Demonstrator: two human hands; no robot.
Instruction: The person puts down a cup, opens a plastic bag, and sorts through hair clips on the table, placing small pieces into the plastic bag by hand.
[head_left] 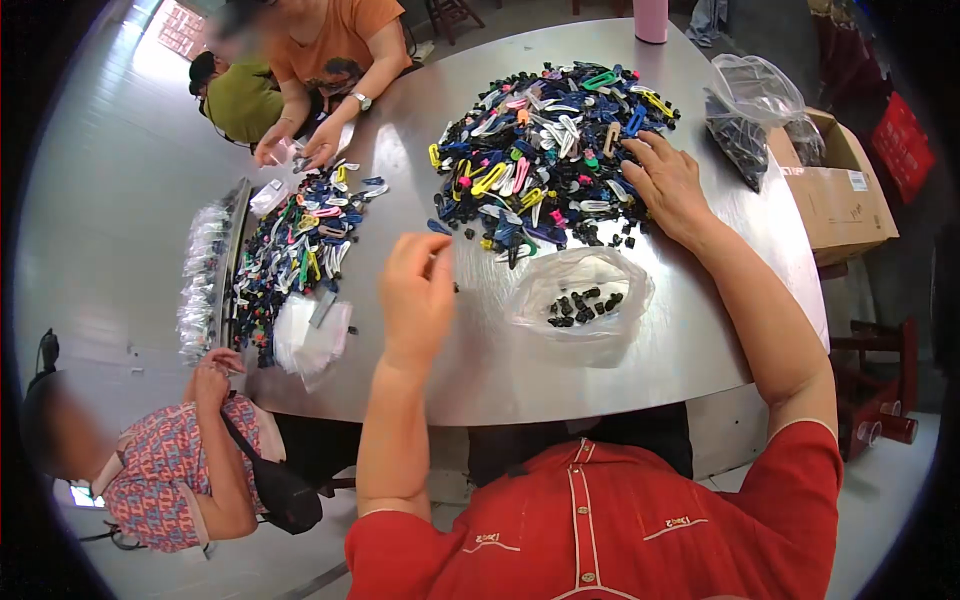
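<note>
A large heap of hair clips (520,165) in black, white, blue, yellow and pink lies on the metal table (470,370). My right hand (670,185) rests at the heap's right edge with its fingers spread over the clips. Left of the open plastic bag, my left hand (418,290) is raised above the table, its fingers curled and blurred; whether something is in them cannot be made out. Several small black clips (585,306) lie in the clear plastic bag (630,335) in front of the heap.
A second clip pile (300,240) and plastic bags (300,340) lie at the left, near two co-workers' hands. A pink cylinder (650,20) stands at the far edge. A filled bag (740,140) and a cardboard box (835,205) are at the right.
</note>
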